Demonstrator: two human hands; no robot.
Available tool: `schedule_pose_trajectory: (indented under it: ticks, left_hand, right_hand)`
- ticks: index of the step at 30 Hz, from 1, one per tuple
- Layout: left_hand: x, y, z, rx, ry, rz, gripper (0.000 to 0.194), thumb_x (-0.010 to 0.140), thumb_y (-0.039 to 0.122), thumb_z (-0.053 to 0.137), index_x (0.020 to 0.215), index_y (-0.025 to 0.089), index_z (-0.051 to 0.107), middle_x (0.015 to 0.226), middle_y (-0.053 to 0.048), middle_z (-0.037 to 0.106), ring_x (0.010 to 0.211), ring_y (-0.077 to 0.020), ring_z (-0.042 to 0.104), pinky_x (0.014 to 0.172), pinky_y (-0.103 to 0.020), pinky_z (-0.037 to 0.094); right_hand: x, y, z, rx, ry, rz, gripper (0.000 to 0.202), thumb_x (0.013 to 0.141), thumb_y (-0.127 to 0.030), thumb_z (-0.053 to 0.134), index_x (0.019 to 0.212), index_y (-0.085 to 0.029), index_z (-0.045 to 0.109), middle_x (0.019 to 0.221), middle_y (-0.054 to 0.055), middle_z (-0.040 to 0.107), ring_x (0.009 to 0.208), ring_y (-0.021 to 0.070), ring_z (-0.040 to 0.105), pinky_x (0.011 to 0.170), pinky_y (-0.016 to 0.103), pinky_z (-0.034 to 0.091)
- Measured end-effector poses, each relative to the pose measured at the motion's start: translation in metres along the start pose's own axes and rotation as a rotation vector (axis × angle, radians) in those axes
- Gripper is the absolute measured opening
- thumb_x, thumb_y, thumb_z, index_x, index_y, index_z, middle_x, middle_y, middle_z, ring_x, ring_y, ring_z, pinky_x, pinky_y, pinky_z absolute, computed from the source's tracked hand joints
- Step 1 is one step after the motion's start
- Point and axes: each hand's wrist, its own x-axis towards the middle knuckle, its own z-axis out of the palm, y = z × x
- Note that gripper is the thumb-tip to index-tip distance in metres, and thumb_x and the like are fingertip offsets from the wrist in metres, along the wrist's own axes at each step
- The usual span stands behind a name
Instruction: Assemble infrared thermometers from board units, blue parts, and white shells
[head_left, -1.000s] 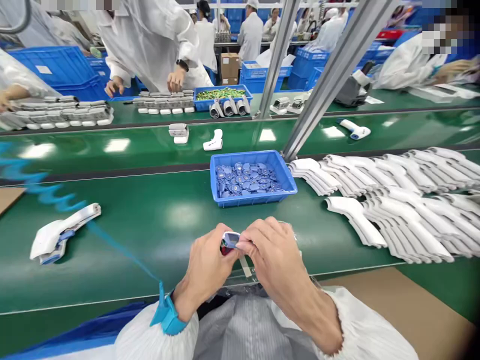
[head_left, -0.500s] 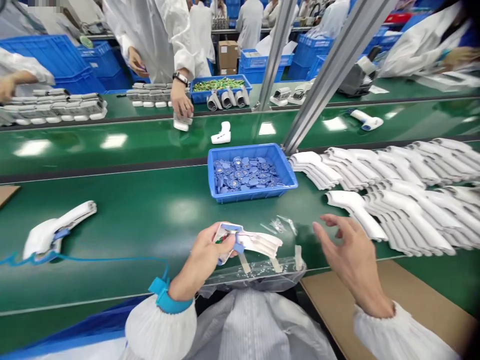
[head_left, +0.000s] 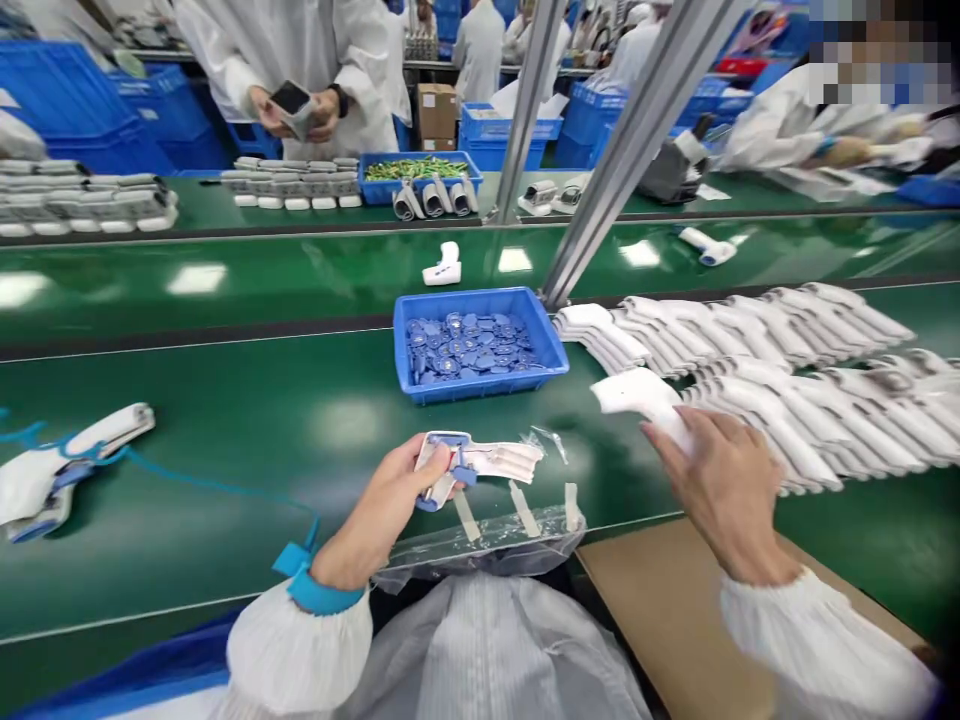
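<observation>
My left hand (head_left: 409,475) is closed on a white-and-blue half-assembled handheld device (head_left: 495,460), its hollow inside facing up, with a blue part near my thumb. A blue wrist strap with a coiled cord sits on that wrist. At the right, my right hand (head_left: 724,475) grips a white plastic housing half (head_left: 645,393), lifted at the near left end of the rows of like housing halves (head_left: 810,400). Another partly assembled device (head_left: 71,465) lies on the bench at the left, with the coiled cord crossing it.
A blue bin (head_left: 480,385) of small blue parts stands ahead. Clear plastic scraps (head_left: 551,440) and a taped plastic bag (head_left: 487,540) lie near the bench's front edge. A metal post (head_left: 630,130) rises behind the bin. Across the conveyor, a co-worker (head_left: 300,90) holds a device.
My right hand, open before, has moved onto a white housing half and lifted it from the row. My left hand keeps the device. The co-worker opposite has drawn back from the conveyor.
</observation>
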Motion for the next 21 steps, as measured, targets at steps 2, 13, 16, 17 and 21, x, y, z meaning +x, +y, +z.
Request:
schedule_pose_trajectory:
  ticks: [2,13,16,17,21]
  left_hand:
    - [0.002,-0.002,-0.001,0.012,0.009,0.003,0.048,0.091,0.06,0.058,0.106,0.015,0.068,0.094,-0.007,0.071,0.081,-0.0169,0.062,0.068,-0.024,0.045]
    - [0.004,-0.007,-0.003,0.143,-0.002,0.172,0.04,0.086,0.048,0.069,0.106,0.013,0.066,0.088,-0.005,0.067,0.07,-0.0153,0.059,0.063,-0.025,0.046]
    - [-0.002,-0.008,-0.005,0.324,-0.009,0.276,0.034,0.087,0.043,0.068,0.109,0.018,0.067,0.098,-0.004,0.069,0.084,-0.0179,0.061,0.073,-0.026,0.048]
    - [-0.004,-0.007,-0.006,0.379,-0.003,0.299,0.033,0.086,0.041,0.07,0.111,0.02,0.067,0.103,-0.004,0.069,0.089,-0.0184,0.062,0.076,-0.026,0.048]
    - [-0.008,0.002,-0.012,0.505,0.142,0.349,0.04,0.077,0.038,0.078,0.111,0.022,0.064,0.104,-0.001,0.071,0.09,-0.0184,0.063,0.075,-0.026,0.048]
  right_hand:
    - [-0.011,-0.03,-0.021,0.118,0.086,-0.245,0.039,0.095,-0.054,0.057,0.111,-0.021,0.069,0.112,0.009,0.072,0.097,0.0275,0.062,0.073,0.037,0.035]
    - [-0.035,-0.142,-0.051,0.533,-0.33,-0.586,0.039,0.094,-0.046,0.062,0.122,-0.019,0.064,0.113,0.012,0.074,0.102,0.0288,0.065,0.094,0.046,0.04]
    - [-0.025,-0.142,-0.05,0.88,-0.751,-0.442,0.036,0.098,-0.05,0.053,0.117,-0.023,0.066,0.101,0.006,0.076,0.086,0.0225,0.069,0.075,0.035,0.05]
    - [-0.022,-0.144,-0.05,0.995,-0.824,-0.397,0.035,0.099,-0.049,0.05,0.118,-0.024,0.066,0.105,0.005,0.075,0.088,0.021,0.069,0.074,0.033,0.051]
    - [-0.021,-0.174,-0.056,1.187,-0.65,-0.195,0.031,0.097,-0.047,0.053,0.109,-0.022,0.069,0.105,0.004,0.074,0.093,0.0197,0.067,0.081,0.031,0.05]
